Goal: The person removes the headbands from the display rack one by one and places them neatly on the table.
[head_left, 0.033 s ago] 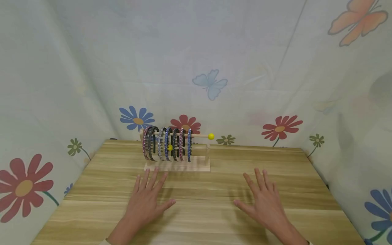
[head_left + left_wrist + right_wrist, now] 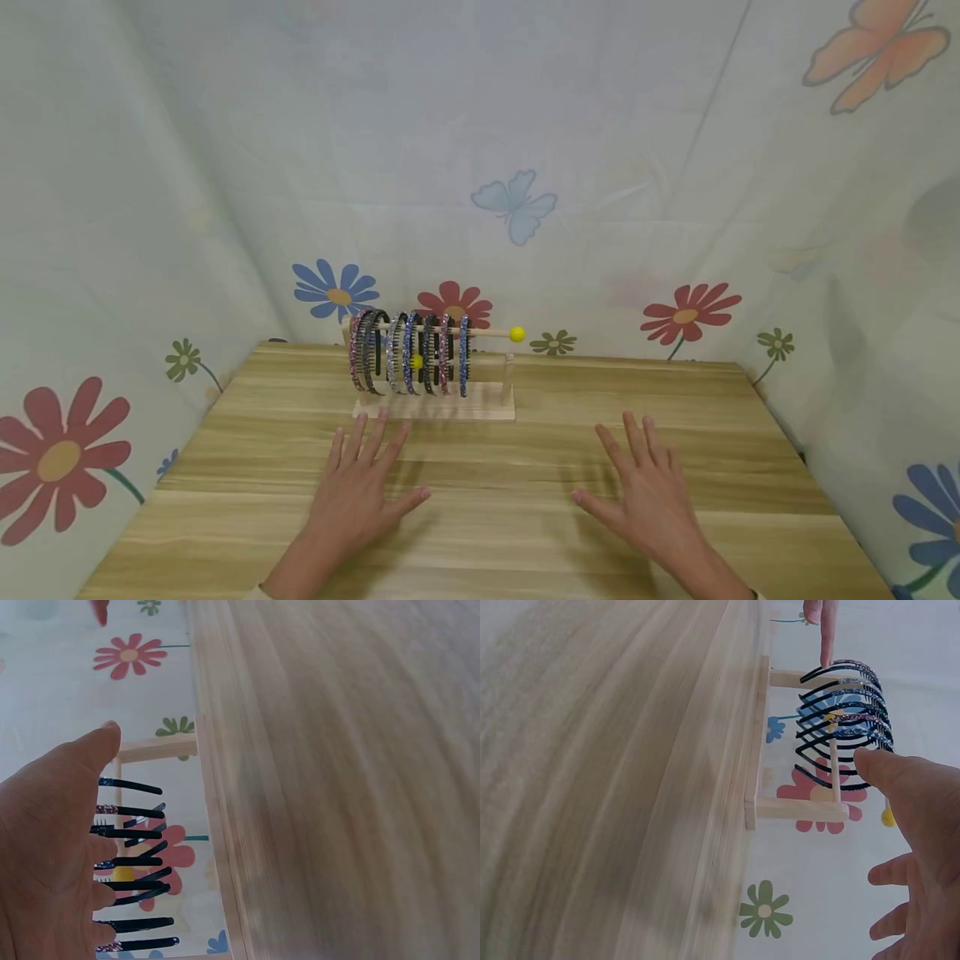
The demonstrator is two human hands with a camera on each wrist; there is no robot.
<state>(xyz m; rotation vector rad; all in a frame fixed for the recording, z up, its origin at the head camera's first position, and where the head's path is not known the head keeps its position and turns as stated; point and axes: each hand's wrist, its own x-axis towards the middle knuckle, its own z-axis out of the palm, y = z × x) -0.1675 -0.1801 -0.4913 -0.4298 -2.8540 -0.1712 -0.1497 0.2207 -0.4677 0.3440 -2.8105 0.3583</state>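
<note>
A wooden rack (image 2: 480,402) stands toward the back of the table, left of the middle. Several glittery headbands (image 2: 411,354) in pink, black, silver and blue hang side by side on its upper rod, which ends in a yellow ball (image 2: 517,334). My left hand (image 2: 352,500) hovers over the table in front of the rack, palm down, fingers spread and holding nothing. To the right, my right hand (image 2: 652,504) is held the same way, with nothing in it. In the right wrist view the dark comb-toothed headbands (image 2: 844,724) appear beyond my thumb.
The wood-grain table (image 2: 510,517) reaches back to a pale cloth backdrop (image 2: 420,125) printed with flowers and butterflies. More of this cloth hangs along the left and right sides. A second yellow ball (image 2: 417,362) shows among the headbands.
</note>
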